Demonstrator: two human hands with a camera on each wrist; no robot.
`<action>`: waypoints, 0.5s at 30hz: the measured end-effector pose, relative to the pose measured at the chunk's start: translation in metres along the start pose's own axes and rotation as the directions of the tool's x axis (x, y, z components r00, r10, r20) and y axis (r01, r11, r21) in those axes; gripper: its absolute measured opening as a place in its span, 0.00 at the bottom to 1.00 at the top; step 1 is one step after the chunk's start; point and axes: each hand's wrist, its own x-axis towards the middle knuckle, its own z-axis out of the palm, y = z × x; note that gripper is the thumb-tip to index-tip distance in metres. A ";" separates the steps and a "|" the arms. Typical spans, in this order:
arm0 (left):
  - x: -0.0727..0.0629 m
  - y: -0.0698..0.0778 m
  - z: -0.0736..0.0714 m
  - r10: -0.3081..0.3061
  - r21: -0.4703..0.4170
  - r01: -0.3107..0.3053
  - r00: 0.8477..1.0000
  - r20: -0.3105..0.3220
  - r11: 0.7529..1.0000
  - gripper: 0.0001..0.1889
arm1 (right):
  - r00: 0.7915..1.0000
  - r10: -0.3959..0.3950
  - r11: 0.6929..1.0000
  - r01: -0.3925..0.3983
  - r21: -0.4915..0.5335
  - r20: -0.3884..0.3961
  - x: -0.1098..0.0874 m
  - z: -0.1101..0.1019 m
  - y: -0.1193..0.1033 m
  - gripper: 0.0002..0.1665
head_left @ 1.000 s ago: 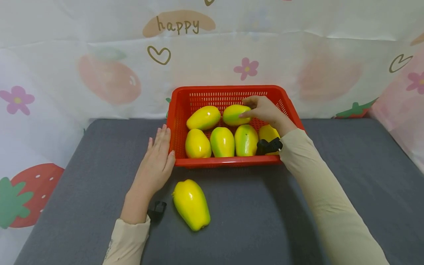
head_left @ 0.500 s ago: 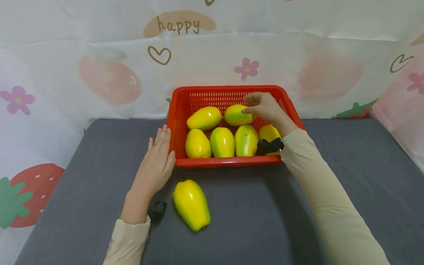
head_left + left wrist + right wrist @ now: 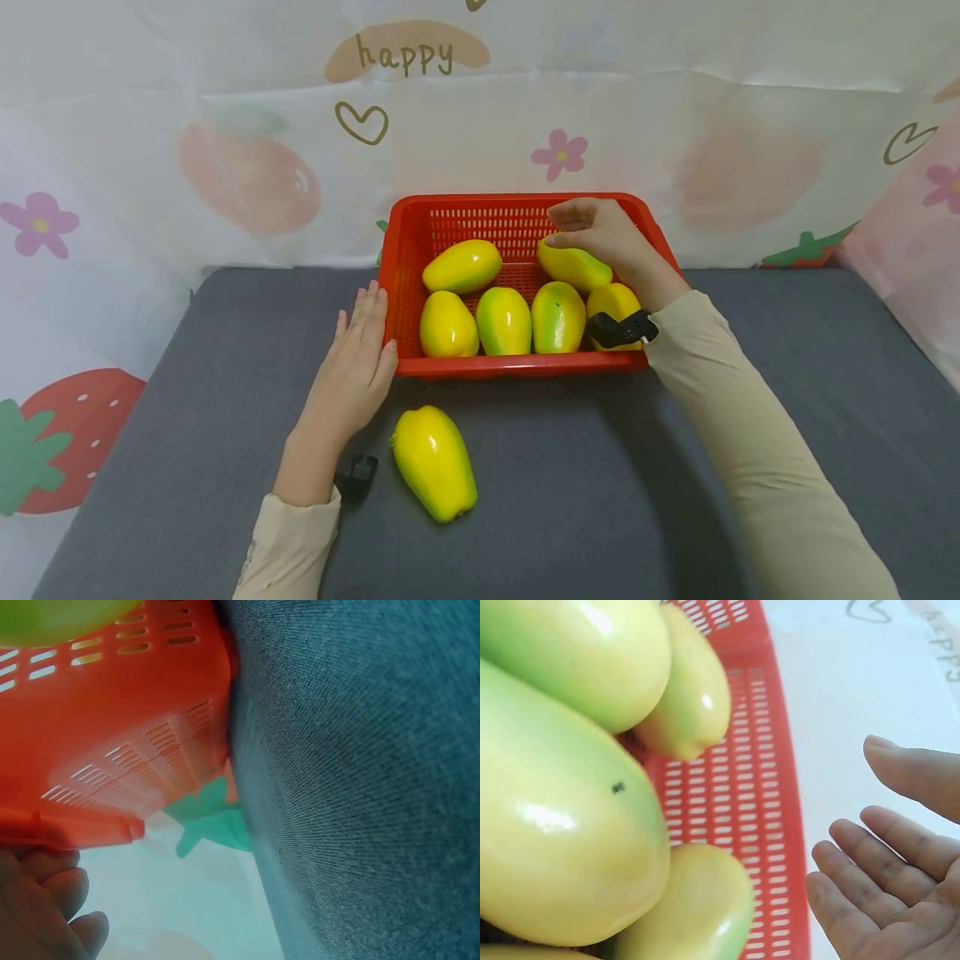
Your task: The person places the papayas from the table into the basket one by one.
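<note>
My left hand (image 3: 347, 375) lies with straight fingers along the left wall of a red plastic basket (image 3: 517, 365); in the left wrist view its fingertips (image 3: 69, 889) are just under the basket rim. Over the basket's back right is my right hand (image 3: 607, 237), loosely bent. Its palm holds nothing in the right wrist view. Just below it a yellow-green papaya-like fruit (image 3: 576, 267) lies slanted in the back row, and a second one (image 3: 461, 267) lies at back left. Several more such fruits (image 3: 504, 323) line the front row, the rightmost partly hidden by the wrist strap.
One more yellow papaya (image 3: 435, 465) lies on the grey cloth-covered table (image 3: 547, 500) in front of the basket, right of my left wrist. A printed white backdrop (image 3: 465, 142) rises right behind the basket.
My right hand has let go of the back-right fruit and moved up a little. That fruit has shifted right and now slants down to the right. The left hand stays put.
</note>
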 end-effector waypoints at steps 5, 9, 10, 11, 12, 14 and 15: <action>0.000 0.000 0.000 0.006 -0.002 -0.006 1.000 0.000 1.000 0.32 | 1.000 0.001 1.000 -0.001 0.011 0.029 -0.010 0.000 -0.008 0.32; 0.000 0.000 0.000 0.012 -0.003 -0.012 1.000 -0.006 1.000 0.32 | 0.998 -0.034 0.999 0.033 0.010 0.049 -0.021 0.002 -0.013 0.32; 0.000 0.000 0.000 0.011 -0.004 -0.011 1.000 -0.005 1.000 0.32 | 0.997 -0.049 0.999 0.049 0.013 0.057 -0.025 0.003 -0.014 0.32; 0.000 0.000 0.000 0.011 -0.005 -0.011 1.000 -0.005 1.000 0.32 | 0.996 -0.067 0.998 0.066 0.017 0.065 -0.028 0.004 -0.014 0.31; 0.000 -0.001 0.000 0.011 -0.006 -0.011 1.000 -0.006 1.000 0.32 | 0.994 -0.081 0.997 0.080 0.022 0.072 -0.031 0.005 -0.015 0.31; 0.000 0.000 0.000 0.009 -0.009 -0.009 1.000 -0.003 1.000 0.32 | 0.990 -0.110 0.994 0.107 0.035 0.088 -0.039 0.009 -0.015 0.31; 0.000 0.000 -0.001 0.007 -0.010 -0.007 1.000 -0.001 1.000 0.32 | 0.988 -0.124 0.992 0.121 0.042 0.092 -0.042 0.010 -0.016 0.30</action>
